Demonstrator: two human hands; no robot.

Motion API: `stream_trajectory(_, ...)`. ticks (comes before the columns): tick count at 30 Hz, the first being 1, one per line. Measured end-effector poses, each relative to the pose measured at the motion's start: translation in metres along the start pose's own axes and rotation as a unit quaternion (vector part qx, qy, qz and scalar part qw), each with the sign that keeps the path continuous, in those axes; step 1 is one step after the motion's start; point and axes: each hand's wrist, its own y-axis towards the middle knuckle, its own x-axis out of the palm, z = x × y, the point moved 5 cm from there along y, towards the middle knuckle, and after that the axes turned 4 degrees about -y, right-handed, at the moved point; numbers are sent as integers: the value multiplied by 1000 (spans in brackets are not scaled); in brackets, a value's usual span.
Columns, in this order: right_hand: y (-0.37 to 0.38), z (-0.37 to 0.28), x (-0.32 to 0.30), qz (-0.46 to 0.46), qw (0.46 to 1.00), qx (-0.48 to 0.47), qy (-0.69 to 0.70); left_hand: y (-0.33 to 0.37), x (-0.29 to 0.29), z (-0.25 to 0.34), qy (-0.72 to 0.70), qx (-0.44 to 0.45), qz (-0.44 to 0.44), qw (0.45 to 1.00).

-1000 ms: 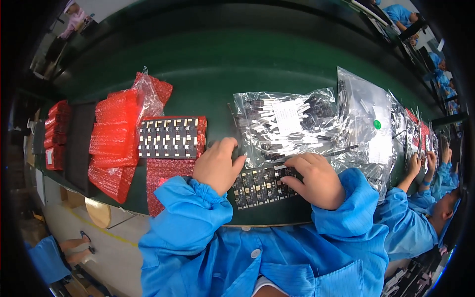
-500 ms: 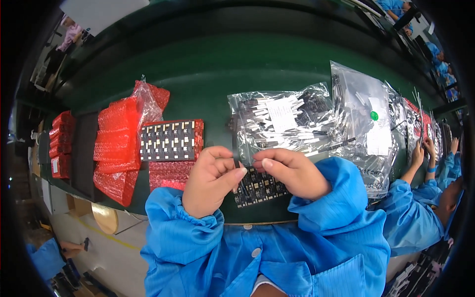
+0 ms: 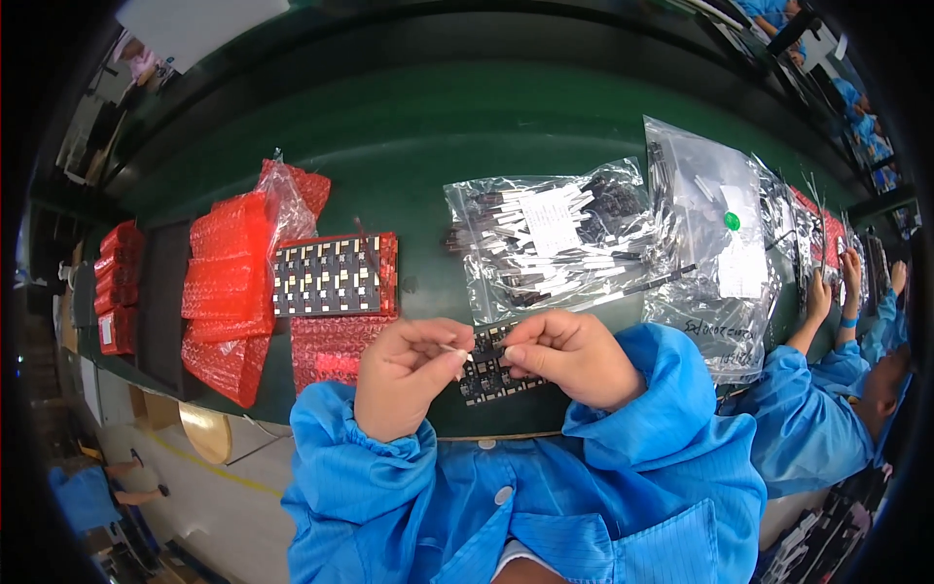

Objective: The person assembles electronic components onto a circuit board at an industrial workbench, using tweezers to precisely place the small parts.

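1. Green desk (image 3: pixel 389 136) spanned the scene.
2. Clear bag (image 3: pixel 530 253) lay far of the board.
3. Black circuit board (image 3: pixel 498 384) lay near, beneath both hands.
4. Right hand (image 3: pixel 576 360): fingertips nearly together; couldn't tell contents.
5. Left hand (image 3: pixel 404 375): grip pinched white sliver (image 3: pixel 470 357).

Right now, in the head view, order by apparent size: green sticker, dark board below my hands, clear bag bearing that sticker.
1. Clear bag
2. Dark board, partly hidden
3. Green sticker
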Motion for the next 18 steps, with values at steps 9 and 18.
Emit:
stream_trajectory(9, -4, -3, -10, 114, 990, -71, -34, -5, -7, -4, -19, -14, 16, 1000)
stream_trajectory(18, -4, -1, -5, 103, 994, -39, -3, -4, -10, -20, -6, -38, 37, 999)
